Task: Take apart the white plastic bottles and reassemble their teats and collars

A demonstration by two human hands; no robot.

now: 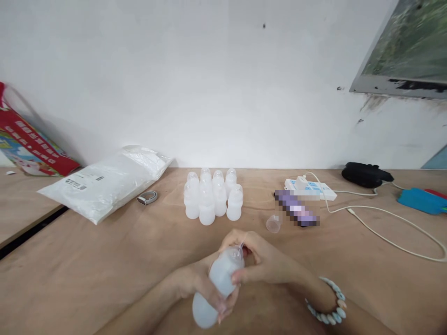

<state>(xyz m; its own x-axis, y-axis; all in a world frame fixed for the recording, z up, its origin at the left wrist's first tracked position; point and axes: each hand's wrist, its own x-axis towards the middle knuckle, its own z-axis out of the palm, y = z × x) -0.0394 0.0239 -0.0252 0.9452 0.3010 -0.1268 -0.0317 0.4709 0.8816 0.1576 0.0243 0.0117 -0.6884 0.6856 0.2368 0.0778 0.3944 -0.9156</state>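
A frosted white baby bottle is held tilted above the near part of the table, its top pointing up and to the right. My left hand wraps around its lower body. The fingers of my right hand close over its top end, with the thumb pressed against its side. Something clear shows between those fingers at the bottle's top, partly hidden. Beyond my hands, several similar bottles stand upright in a group with clear domed caps. A loose clear cap lies on the table beyond my right hand.
On the brown table, a white plastic parcel and a watch-like band lie left. A pixelated phone, power strip, cable, black case and blue item lie right. A red bag leans far left.
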